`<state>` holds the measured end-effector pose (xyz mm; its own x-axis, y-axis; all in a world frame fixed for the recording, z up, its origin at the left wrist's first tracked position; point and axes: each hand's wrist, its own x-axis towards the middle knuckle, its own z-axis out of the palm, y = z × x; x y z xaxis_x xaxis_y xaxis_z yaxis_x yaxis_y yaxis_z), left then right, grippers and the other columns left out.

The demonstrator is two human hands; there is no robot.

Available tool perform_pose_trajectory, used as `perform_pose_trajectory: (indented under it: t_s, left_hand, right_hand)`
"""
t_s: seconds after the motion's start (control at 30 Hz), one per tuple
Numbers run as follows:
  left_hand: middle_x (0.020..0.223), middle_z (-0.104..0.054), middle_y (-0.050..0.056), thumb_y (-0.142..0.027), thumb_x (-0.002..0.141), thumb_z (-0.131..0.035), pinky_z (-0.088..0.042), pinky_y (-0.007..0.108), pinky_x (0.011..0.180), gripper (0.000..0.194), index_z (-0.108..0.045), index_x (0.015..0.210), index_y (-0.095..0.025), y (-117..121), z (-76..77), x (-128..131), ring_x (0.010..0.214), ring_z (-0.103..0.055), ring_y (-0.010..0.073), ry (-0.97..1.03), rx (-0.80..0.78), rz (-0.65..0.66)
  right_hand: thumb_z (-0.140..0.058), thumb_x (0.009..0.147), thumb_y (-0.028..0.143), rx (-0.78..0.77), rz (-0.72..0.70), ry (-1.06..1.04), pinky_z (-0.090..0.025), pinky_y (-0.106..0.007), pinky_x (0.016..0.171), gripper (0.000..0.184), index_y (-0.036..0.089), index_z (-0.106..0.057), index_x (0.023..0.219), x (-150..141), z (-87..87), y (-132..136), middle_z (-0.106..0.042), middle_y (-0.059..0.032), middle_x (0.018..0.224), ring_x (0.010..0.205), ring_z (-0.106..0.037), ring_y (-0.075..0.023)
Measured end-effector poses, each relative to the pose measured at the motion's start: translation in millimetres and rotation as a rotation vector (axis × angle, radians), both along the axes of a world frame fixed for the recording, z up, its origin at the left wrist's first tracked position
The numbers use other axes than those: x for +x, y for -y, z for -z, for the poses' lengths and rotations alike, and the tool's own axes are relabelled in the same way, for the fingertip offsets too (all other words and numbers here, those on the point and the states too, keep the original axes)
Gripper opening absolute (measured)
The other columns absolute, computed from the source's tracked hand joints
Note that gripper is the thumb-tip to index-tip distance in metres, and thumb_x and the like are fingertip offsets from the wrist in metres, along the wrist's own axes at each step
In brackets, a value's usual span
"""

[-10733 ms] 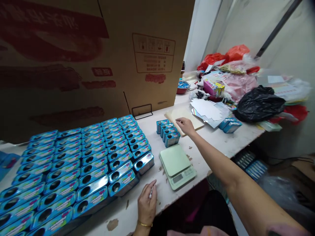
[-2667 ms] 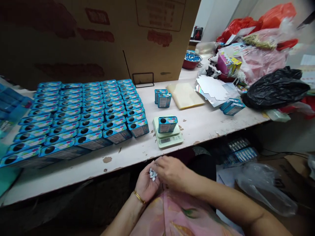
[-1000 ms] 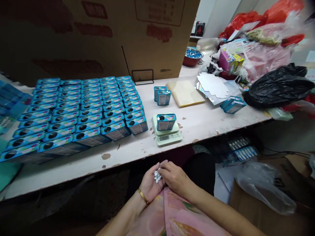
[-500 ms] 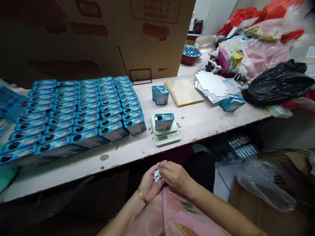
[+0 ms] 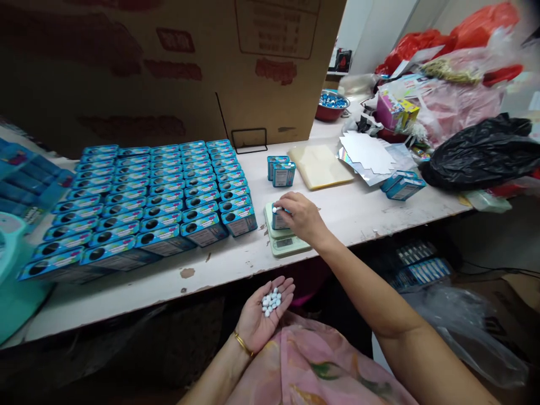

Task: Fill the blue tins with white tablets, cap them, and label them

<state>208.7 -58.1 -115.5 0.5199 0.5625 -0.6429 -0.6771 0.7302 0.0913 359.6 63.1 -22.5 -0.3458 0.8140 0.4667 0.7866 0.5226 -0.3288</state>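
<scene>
My left hand [image 5: 256, 328] is held palm up below the table edge, fingers stretched out, with several small white candies [image 5: 270, 302] lying in its palm. Over the table, my right hand [image 5: 304, 218] pinches a white candy [image 5: 276, 209] at the top of a small blue box [image 5: 278, 221]. That box stands upright on a pale green digital scale [image 5: 291, 247], and my right fingers hide much of it. Its top opening is hard to make out under the fingertips. Two similar blue boxes [image 5: 283, 175] stand behind the scale.
Rows of blue boxes [image 5: 164, 191] with dark round holes on top fill the table's left side. Behind them rises a large cardboard box [image 5: 278, 107]. A yellowish stack of sheets [image 5: 323, 167], more blue boxes [image 5: 404, 187] and a black bag [image 5: 476, 154] lie rightward.
My right hand has left my left palm and moved up to the blue box on the scale with a candy. The left hand has spread, showing its candies. The view has shifted slightly.
</scene>
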Motion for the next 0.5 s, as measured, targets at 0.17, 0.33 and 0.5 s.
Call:
perform_pose_trajectory:
  t_s: [0.17, 0.33, 0.5]
  left_hand:
    - [0.109, -0.058, 0.018, -0.015, 0.077, -0.048, -0.045, 0.033, 0.088, 0.028, -0.053, 0.103, -0.004, 0.1, 0.5, -3.5, 0.106, -0.051, 0.0248, -0.019, -0.012, -0.019]
    - [0.108, -0.058, 0.017, -0.015, 0.078, -0.047, -0.045, 0.034, 0.087, 0.026, -0.054, 0.101, -0.005, -1.1, 1.5, -0.4, 0.106, -0.051, 0.0243, 0.005, -0.009, -0.004]
    - [0.091, -0.065, 0.012, -0.016, 0.079, -0.044, -0.048, 0.034, 0.08, 0.021, -0.057, 0.093, -0.007, -2.3, -0.7, 1.1, 0.087, -0.061, 0.0193, -0.012, 0.011, -0.068]
  right_hand:
    - [-0.042, 0.08, 0.013, -0.001, 0.069, 0.277, -0.034, -0.034, 0.078, 0.027, 0.021, -0.059, 0.101, 6.7, 10.9, 2.1, -0.053, -0.0071, 0.104, 0.092, -0.042, -0.0206]
    - [-0.039, 0.082, 0.011, 0.004, 0.134, 0.216, -0.032, -0.036, 0.081, 0.026, 0.018, -0.059, 0.097, 11.8, 8.7, 22.1, -0.049, -0.0086, 0.109, 0.098, -0.039, -0.0219]
    - [-0.043, 0.081, 0.015, -0.17, -0.206, 0.209, -0.038, -0.029, 0.071, 0.018, 0.016, -0.056, 0.093, -9.2, 28.8, 82.4, -0.053, -0.0073, 0.089, 0.081, -0.045, -0.0167]
